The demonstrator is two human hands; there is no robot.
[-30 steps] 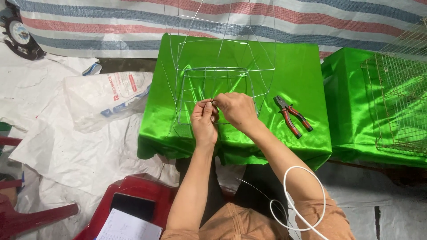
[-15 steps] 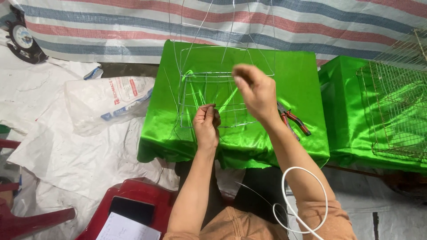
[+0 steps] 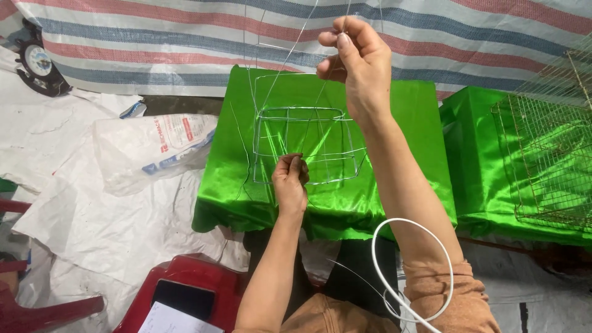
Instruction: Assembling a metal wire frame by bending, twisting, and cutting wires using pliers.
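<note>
On the green satin-covered tabletop (image 3: pixel 246 185) stands the box-shaped thin wire frame (image 3: pixel 305 145); left hand (image 3: pixel 291 184) pinches its front edge, right hand (image 3: pixel 361 65) pinches a fine wire strand (image 3: pixel 290 55) above, best kept taut.

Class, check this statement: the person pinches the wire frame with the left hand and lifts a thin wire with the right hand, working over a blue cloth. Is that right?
Not quite. The head view shows a green cloth, not blue. The rest holds: the left hand pinches the wire frame, and the right hand lifts a thin wire.
</note>
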